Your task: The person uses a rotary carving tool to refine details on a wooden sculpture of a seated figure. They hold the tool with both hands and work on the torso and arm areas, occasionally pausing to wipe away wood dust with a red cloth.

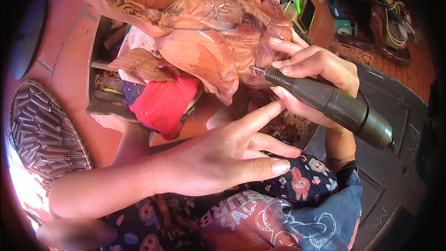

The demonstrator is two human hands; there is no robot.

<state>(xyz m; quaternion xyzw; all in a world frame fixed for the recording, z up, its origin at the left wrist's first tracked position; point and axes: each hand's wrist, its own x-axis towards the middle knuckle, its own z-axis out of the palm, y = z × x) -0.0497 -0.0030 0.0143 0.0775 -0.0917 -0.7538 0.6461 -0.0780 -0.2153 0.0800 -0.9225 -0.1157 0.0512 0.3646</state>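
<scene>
A reddish-brown carved wooden statue of a bearded figure lies tilted across the upper middle, propped on red cloth. My right hand grips a dark olive rotary carving tool like a pen, its thin bit touching the statue's lower side. My left hand hovers just below, fingers spread, index finger stretched toward the tool's front end and the right hand's fingers. It holds nothing.
A round woven tray with several wooden-handled chisels lies at left. A wooden box with tools sits behind the statue. A green and black device and cables lie at upper right. Dark panel at right; patterned cloth covers my lap.
</scene>
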